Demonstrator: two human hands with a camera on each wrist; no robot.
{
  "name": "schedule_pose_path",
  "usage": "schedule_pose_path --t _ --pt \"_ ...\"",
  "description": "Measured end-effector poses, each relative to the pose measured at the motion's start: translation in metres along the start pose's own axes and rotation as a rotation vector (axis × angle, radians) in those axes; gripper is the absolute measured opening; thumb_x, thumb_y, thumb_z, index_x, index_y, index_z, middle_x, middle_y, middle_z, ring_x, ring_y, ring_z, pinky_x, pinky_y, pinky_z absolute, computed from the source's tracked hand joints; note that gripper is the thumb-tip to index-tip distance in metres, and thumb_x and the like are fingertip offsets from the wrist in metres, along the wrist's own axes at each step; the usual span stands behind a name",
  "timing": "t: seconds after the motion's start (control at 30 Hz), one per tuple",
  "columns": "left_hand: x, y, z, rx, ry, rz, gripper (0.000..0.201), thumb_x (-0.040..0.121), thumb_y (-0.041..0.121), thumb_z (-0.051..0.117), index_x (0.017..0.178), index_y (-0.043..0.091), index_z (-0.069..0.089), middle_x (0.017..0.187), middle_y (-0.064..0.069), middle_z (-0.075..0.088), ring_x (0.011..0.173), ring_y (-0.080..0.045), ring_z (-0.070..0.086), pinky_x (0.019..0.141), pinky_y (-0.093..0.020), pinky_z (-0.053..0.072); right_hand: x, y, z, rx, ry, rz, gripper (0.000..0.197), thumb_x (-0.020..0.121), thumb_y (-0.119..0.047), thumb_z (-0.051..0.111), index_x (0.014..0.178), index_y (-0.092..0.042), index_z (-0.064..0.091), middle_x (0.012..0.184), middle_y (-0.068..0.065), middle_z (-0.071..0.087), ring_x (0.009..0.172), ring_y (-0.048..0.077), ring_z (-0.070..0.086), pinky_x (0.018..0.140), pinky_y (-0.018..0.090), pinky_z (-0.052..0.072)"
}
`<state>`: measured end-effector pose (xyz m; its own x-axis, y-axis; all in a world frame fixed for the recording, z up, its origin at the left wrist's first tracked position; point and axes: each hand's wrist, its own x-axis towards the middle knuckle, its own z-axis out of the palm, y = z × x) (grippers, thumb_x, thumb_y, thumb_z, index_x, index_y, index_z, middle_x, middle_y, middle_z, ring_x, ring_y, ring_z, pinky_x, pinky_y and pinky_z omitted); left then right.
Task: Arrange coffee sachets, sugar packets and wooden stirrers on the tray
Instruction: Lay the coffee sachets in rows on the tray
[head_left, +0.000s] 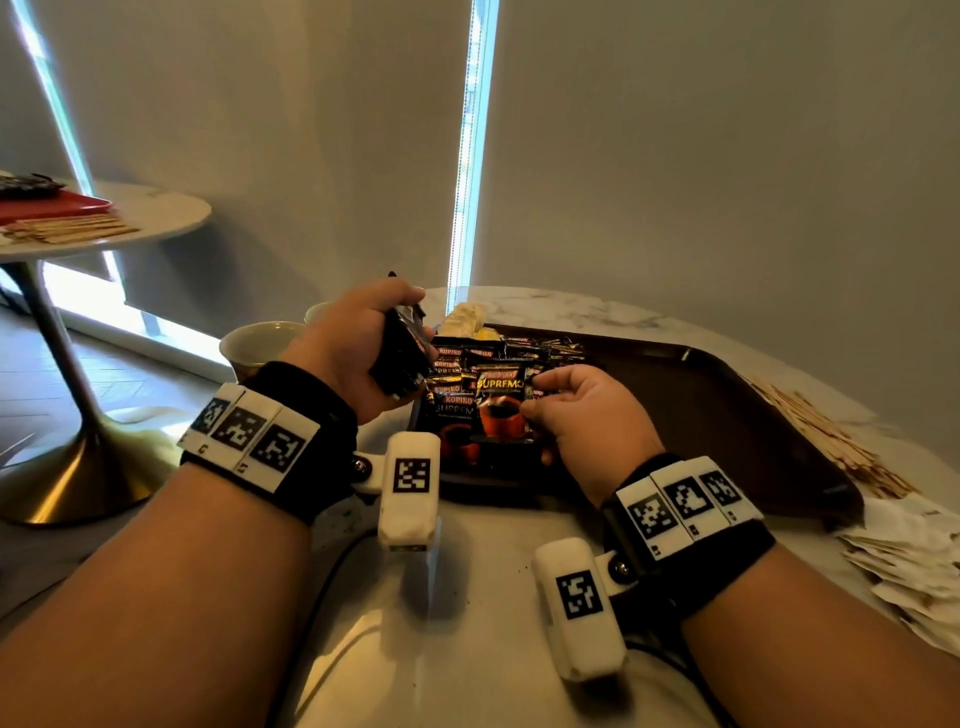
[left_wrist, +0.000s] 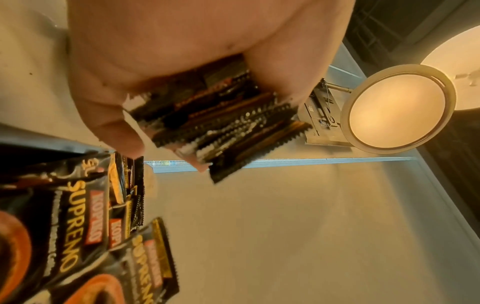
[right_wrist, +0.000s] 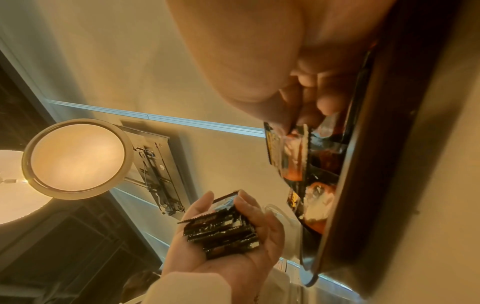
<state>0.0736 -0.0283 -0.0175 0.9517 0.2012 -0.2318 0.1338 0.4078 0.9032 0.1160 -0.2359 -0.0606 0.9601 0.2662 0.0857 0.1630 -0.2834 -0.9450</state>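
Note:
A dark brown tray (head_left: 727, 405) lies on the marble table, with black Kopiko coffee sachets (head_left: 467, 364) overlapped along its left end. My left hand (head_left: 363, 343) grips a thick stack of sachets (left_wrist: 221, 123) just above the tray's left edge; the same stack (right_wrist: 223, 228) shows in the right wrist view. My right hand (head_left: 582, 410) pinches the right edge of one sachet (head_left: 501, 405) lying on the row, seen also as the pinched sachet (right_wrist: 288, 148). Wooden stirrers (head_left: 831, 441) and pale sugar packets (head_left: 914, 577) lie off the tray to the right.
Two paper cups (head_left: 260, 343) stand left of the tray. Yellowish packets (head_left: 467, 317) sit at the tray's far left corner. A second round table (head_left: 156, 213) at the far left carries a red tray (head_left: 47, 205) and more stirrers (head_left: 67, 228).

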Motion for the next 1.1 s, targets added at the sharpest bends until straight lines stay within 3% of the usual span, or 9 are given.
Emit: schedule_pose_path --t 0.17,0.3,0.37,0.47,0.6,0.7,0.83,0.97,1.1 --pt "0.002 0.0 -0.001 0.023 -0.018 -0.016 0.028 0.093 0.036 0.059 0.107 0.011 0.059 0.085 -0.003 0.06 0.073 -0.016 0.06 0.073 -0.037 0.051 0.003 0.003 0.001 -0.124 -0.057 0.041 0.024 0.089 -0.009 0.069 0.109 -0.02 0.061 0.09 0.01 0.073 0.065 0.024 0.065 0.063 0.041 0.059" --pt "0.002 -0.001 0.0 0.04 -0.021 -0.028 0.026 0.093 0.035 0.059 0.108 0.014 0.059 0.084 -0.003 0.06 0.076 -0.017 0.061 0.08 -0.042 0.052 0.005 0.004 0.003 -0.146 -0.083 0.041 0.028 0.088 -0.007 0.067 0.112 -0.019 0.061 0.091 0.007 0.073 0.066 0.021 0.066 0.056 0.034 0.056" --pt "0.001 -0.003 0.001 0.035 -0.036 -0.043 0.024 0.094 0.034 0.059 0.105 0.013 0.059 0.084 -0.003 0.059 0.075 -0.017 0.06 0.083 -0.043 0.052 0.005 0.004 0.003 -0.157 -0.101 0.045 0.028 0.088 -0.005 0.066 0.112 -0.019 0.06 0.092 0.006 0.072 0.067 0.024 0.066 0.058 0.036 0.057" --pt "0.0 -0.004 0.005 0.039 -0.05 -0.043 0.027 0.095 0.033 0.059 0.11 0.011 0.058 0.088 -0.005 0.058 0.078 -0.018 0.059 0.08 -0.043 0.054 0.005 0.003 0.003 -0.168 -0.126 0.05 0.031 0.087 -0.001 0.066 0.112 -0.019 0.059 0.094 0.007 0.071 0.073 0.027 0.069 0.064 0.04 0.06" --pt "0.0 -0.007 0.008 0.058 -0.097 -0.079 0.034 0.094 0.034 0.059 0.121 0.012 0.058 0.089 -0.005 0.06 0.079 -0.018 0.06 0.079 -0.044 0.057 0.005 0.003 0.003 -0.162 -0.136 0.062 0.037 0.086 0.005 0.066 0.117 -0.014 0.058 0.099 0.011 0.07 0.083 0.032 0.072 0.06 0.037 0.058" --pt "0.001 -0.01 0.009 0.073 -0.129 -0.109 0.043 0.093 0.035 0.06 0.129 0.011 0.056 0.092 -0.005 0.061 0.081 -0.018 0.062 0.077 -0.046 0.058 0.006 0.005 0.004 -0.213 -0.135 0.057 0.037 0.084 0.001 0.071 0.113 -0.018 0.06 0.097 0.009 0.072 0.082 0.027 0.073 0.065 0.04 0.061" --pt "0.002 -0.013 0.012 0.107 -0.14 -0.105 0.041 0.094 0.033 0.059 0.128 0.01 0.056 0.084 -0.005 0.062 0.073 -0.018 0.064 0.082 -0.049 0.058 0.006 0.005 0.005 -0.284 -0.118 0.048 0.037 0.08 -0.008 0.077 0.11 -0.024 0.062 0.097 0.003 0.072 0.084 0.022 0.072 0.072 0.044 0.062" --pt "0.002 -0.015 0.015 0.13 -0.132 -0.098 0.038 0.094 0.032 0.059 0.124 0.007 0.058 0.085 -0.006 0.062 0.069 -0.019 0.066 0.074 -0.044 0.06 0.005 0.002 0.004 -0.323 -0.122 0.035 0.046 0.07 -0.019 0.088 0.107 -0.029 0.063 0.102 -0.003 0.07 0.091 0.018 0.069 0.081 0.04 0.06" --pt "0.003 -0.017 0.016 0.155 -0.113 -0.098 0.038 0.095 0.032 0.059 0.124 0.007 0.057 0.084 -0.007 0.063 0.072 -0.02 0.065 0.073 -0.04 0.058 0.005 0.002 0.004 -0.377 -0.117 -0.002 0.035 0.075 -0.019 0.083 0.094 -0.036 0.06 0.102 -0.005 0.069 0.095 0.016 0.067 0.089 0.04 0.057"
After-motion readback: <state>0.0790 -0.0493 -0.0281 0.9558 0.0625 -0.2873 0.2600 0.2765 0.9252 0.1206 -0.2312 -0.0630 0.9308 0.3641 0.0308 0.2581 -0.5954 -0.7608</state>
